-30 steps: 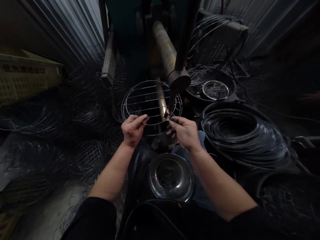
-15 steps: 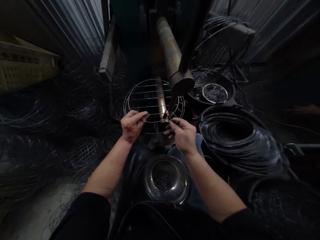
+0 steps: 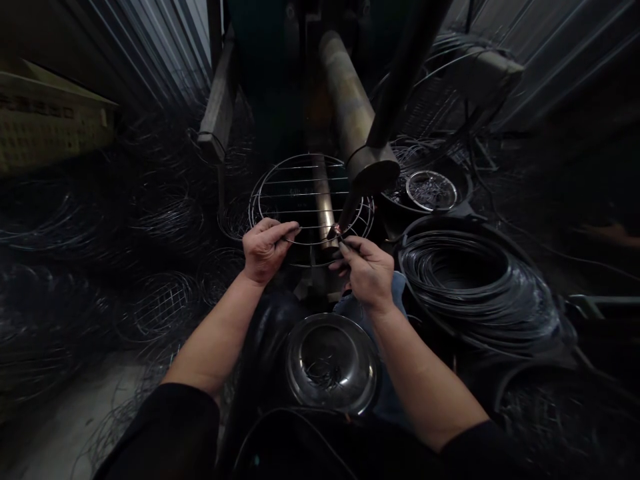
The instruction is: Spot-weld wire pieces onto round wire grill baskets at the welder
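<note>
A round wire rack (image 3: 305, 195), with a double rim and parallel cross wires, lies tilted between the lower bar and the upper electrode of a machine. My left hand (image 3: 269, 248) pinches the rack's near left side between thumb and fingers. My right hand (image 3: 367, 270) is closed at the near right rim, its fingertips just below the electrode tip (image 3: 336, 230). Whatever it pinches is too small and dark to make out. A reddish glow shows where the tip meets the rim. The lower bar (image 3: 324, 200) passes under the rack.
A steel bowl (image 3: 333, 393) with short wire pieces sits at my lap. To the right are a tub with coiled wire rings (image 3: 460, 287) and a smaller dish of wire bits (image 3: 431, 190). Stacked wire racks (image 3: 165, 303) lie left. A thick machine arm (image 3: 350, 100) hangs above.
Both hands keep nearly the same place on the rack. The glow at the electrode tip looks brighter and redder. The camera view has shifted slightly.
</note>
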Available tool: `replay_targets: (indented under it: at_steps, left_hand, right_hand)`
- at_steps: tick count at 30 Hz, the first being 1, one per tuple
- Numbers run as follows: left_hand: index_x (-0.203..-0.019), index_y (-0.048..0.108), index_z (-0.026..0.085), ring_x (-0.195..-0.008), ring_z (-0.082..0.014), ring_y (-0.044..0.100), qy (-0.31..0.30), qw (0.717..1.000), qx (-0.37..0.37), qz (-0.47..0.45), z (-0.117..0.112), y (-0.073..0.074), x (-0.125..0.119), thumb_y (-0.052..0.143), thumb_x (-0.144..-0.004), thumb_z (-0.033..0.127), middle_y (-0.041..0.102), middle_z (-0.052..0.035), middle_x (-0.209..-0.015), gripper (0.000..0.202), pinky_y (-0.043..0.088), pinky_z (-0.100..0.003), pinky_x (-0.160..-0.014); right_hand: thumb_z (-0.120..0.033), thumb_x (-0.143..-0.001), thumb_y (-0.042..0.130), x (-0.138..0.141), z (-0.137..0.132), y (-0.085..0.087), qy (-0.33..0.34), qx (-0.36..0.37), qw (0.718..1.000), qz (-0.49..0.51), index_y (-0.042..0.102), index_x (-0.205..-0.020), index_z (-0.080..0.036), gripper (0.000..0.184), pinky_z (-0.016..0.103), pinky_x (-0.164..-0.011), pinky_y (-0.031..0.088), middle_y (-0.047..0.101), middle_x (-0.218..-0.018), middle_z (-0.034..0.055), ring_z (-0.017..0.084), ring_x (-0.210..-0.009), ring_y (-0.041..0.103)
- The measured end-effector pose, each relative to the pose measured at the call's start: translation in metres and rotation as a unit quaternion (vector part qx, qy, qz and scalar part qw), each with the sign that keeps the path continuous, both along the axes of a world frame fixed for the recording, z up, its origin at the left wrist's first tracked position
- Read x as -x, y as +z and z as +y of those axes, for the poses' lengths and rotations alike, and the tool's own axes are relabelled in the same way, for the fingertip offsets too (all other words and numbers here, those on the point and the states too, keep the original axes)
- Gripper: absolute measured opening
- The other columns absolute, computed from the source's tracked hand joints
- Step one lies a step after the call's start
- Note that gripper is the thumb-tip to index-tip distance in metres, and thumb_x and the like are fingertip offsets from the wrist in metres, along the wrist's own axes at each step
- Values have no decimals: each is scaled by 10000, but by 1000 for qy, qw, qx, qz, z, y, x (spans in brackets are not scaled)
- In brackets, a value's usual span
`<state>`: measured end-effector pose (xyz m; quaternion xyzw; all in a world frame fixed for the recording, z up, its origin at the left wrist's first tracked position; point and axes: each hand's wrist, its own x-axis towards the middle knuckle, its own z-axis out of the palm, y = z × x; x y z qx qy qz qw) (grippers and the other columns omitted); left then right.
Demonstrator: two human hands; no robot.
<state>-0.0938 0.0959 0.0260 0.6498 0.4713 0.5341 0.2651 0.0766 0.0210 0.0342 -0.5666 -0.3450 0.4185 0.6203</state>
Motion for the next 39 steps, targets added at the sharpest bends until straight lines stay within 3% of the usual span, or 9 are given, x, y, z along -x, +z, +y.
replay_targets:
  at_steps: [4, 12, 22, 28, 30, 33, 35, 37, 39]
  left_hand:
    - [-797, 790, 309, -687, -118, 550, -6, 999, -29, 21, 2, -3, 0, 771, -721, 291, 621, -17, -759, 80, 467, -236, -710]
    - [-801, 792, 302, -709, -126, 570, -4, 1000, -15, 11, 3, -1, -1, 781, -707, 275, 638, -18, -768, 98, 478, -237, -722]
    - [-815, 784, 233, -637, -96, 601, -2, 981, -178, 79, 13, -6, 1, 749, -757, 253, 668, -1, -718, 71, 481, -218, -608]
    - [-817, 773, 220, -643, -111, 615, 0, 978, -190, 84, 11, -9, -2, 731, -784, 240, 677, 0, -711, 57, 493, -244, -614]
    - [-823, 772, 224, -710, -140, 627, 18, 974, -193, 118, 9, -7, 1, 734, -781, 272, 679, -17, -763, 74, 508, -291, -691]
    - [-858, 775, 247, -1016, -244, 597, 73, 954, -212, 199, 11, -2, 14, 809, -683, 358, 661, -68, -1074, 210, 456, -422, -922]
    - [-874, 773, 265, -1161, -286, 514, 62, 947, -209, 238, 18, 0, 24, 833, -642, 383, 621, -63, -1192, 267, 386, -467, -1014]
    - [-860, 769, 269, -1177, -274, 486, 2, 949, -192, 250, 27, 1, 32, 813, -674, 375, 656, -47, -1109, 218, 373, -459, -1035]
    - [-823, 764, 264, -1157, -259, 483, -42, 952, -176, 245, 32, 1, 37, 794, -704, 362, 683, -37, -985, 157, 385, -445, -1031]
  right_hand:
    - [-355, -704, 704, -1, 3, -2, 3, -3, 1000, 6, 690, -821, -171, 218, 184, -366, 414, 645, -637, -15, 126, -472, 638]
    - [-342, -692, 697, -2, 6, 4, 9, 19, 1000, 15, 689, -834, -166, 226, 178, -350, 397, 637, -610, -22, 124, -454, 628]
    - [-321, -656, 705, -7, 11, -3, 29, 3, 998, 48, 679, -777, -157, 206, 185, -358, 411, 605, -550, -46, 102, -384, 573]
    - [-328, -662, 706, -2, 12, 2, 40, 4, 997, 67, 661, -723, -167, 178, 201, -361, 390, 602, -553, -32, 110, -392, 570]
    - [-378, -689, 700, -9, 5, 3, 37, 9, 997, 68, 681, -791, -178, 225, 234, -409, 437, 650, -639, -5, 134, -457, 609]
    - [-464, -749, 663, -36, -22, -6, -13, 11, 999, -39, 714, -923, -200, 320, 307, -561, 521, 710, -856, 42, 165, -610, 662]
    - [-447, -768, 656, -62, -50, -22, -17, 26, 973, -228, 744, -913, -199, 300, 338, -684, 534, 714, -880, 66, 195, -738, 674]
    - [-413, -756, 647, -85, -80, -41, 38, 43, 927, -371, 762, -822, -193, 257, 365, -723, 531, 706, -775, 79, 223, -734, 667]
    - [-380, -777, 589, -98, -105, -59, 77, 66, 893, -438, 764, -784, -183, 263, 366, -659, 532, 683, -694, 86, 225, -647, 651]
